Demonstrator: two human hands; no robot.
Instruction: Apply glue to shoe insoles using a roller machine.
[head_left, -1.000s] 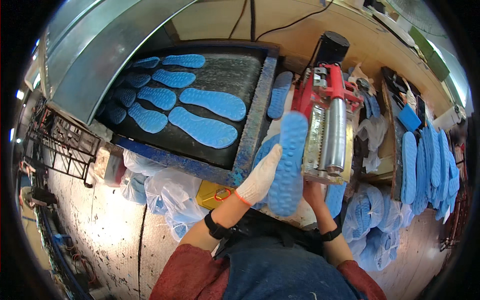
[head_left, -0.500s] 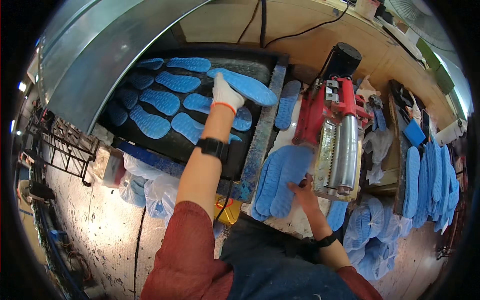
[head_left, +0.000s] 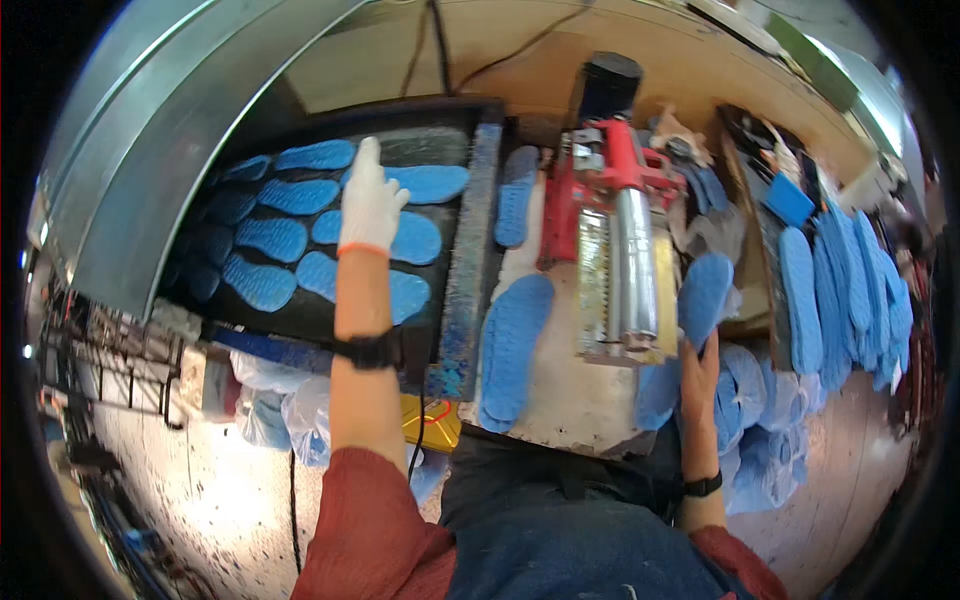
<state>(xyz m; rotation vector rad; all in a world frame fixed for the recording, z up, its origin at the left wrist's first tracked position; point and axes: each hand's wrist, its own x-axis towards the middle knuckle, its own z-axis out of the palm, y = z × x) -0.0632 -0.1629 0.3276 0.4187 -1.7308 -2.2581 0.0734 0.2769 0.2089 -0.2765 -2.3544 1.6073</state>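
Observation:
My left hand (head_left: 370, 205), in a white knitted glove with an orange cuff, lies over the black tray with its fingers stretched out and its thumb apart. Beside it is a blue insole (head_left: 432, 183) lying flat in the far right of the tray; the hand covers its left end. More insoles (head_left: 275, 238) are spread in rows to the left and nearer. My bare right hand (head_left: 699, 370) grips a blue insole (head_left: 706, 295) by its lower end, holding it tilted up, right of the red roller machine (head_left: 630, 270).
The tray's worn metal edge (head_left: 470, 260) runs beside the white bench (head_left: 560, 395). A short insole stack (head_left: 515, 350) lies there. Many insoles (head_left: 850, 290) stand in a row at far right, above clear bags (head_left: 770, 450). A sheet-metal hood (head_left: 200, 130) overhangs the tray's left.
My left hand has let go of the insole, which now lies flat in the tray. My right hand has moved from the bench stack to the machine's right side and holds an insole.

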